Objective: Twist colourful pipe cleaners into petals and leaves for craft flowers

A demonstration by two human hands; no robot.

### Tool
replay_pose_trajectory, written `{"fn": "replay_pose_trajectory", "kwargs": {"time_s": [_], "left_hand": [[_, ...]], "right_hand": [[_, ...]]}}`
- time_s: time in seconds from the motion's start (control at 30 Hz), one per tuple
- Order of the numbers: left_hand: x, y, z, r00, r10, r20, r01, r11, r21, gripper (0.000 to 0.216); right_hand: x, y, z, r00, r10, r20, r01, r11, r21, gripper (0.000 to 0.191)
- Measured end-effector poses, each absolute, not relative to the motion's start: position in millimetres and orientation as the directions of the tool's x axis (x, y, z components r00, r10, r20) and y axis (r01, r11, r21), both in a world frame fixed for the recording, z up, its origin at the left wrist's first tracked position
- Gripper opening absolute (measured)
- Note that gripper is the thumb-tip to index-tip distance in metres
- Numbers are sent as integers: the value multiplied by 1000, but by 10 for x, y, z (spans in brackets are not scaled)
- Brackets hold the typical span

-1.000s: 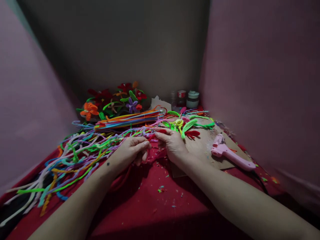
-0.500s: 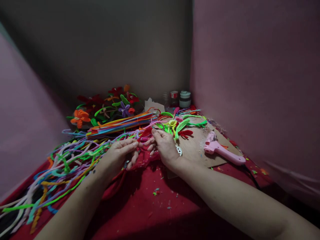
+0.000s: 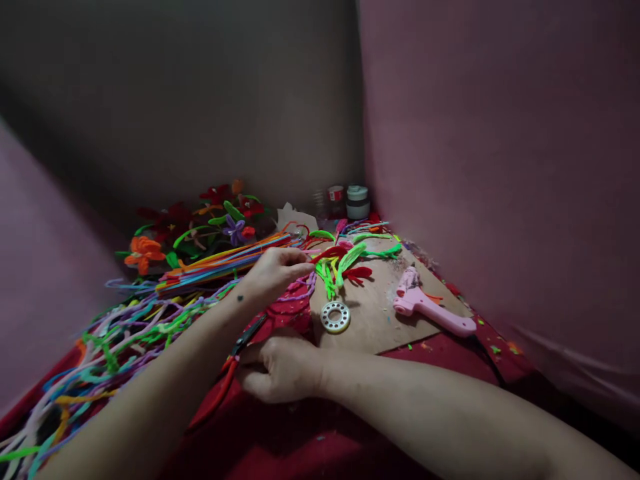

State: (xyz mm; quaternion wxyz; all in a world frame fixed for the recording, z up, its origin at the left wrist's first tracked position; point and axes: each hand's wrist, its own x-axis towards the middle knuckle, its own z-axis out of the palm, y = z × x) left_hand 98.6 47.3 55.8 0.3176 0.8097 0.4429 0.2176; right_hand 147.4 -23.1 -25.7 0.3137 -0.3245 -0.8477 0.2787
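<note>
Pinching a red pipe cleaner while my other hand is lying by the cutters.

My left hand [image 3: 277,272] is pinching a red pipe cleaner [image 3: 327,254] at the edge of the cardboard sheet [image 3: 385,320]. My right hand [image 3: 283,368], nearer me, is resting half curled on the bench [image 3: 280,440] against the red-handled cutters [image 3: 235,357]; I cannot tell whether it is gripping them. Beyond both hands, two lidded jars [image 3: 357,202] are standing in the corner, their contents not showing.

Pipe cleaners [image 3: 145,317] left of the left hand [image 3: 273,273] look fuzzy; beyond the right hand [image 3: 285,370], the cardboard [image 3: 380,327] is matt and the glue gun [image 3: 430,310] smooth plastic.
</note>
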Motion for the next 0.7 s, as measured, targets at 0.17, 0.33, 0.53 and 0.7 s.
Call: {"fn": "replay_pose_trajectory", "kwargs": {"time_s": [0.17, 0.33, 0.53, 0.7], "left_hand": [[1483, 733, 381, 619, 781, 86, 709, -602, 367, 22], [1748, 863, 194, 647, 756, 94, 747, -654, 122, 19], [1772, 904, 90, 564, 826, 8, 824, -562, -66, 38], [1714, 982, 69, 530, 848, -1, 847, -530, -48, 31]], "right_hand": [[1468, -188, -292, -669, 686, 286, 377, 644, -665, 26], [1471, -174, -291, -688, 650, 322, 370, 697, -614, 31], [1463, -147, -276, -686, 652, 323, 423, 719, -551, 34], [1487, -162, -246, -702, 648, 295, 405, 704, -584, 32]]}}
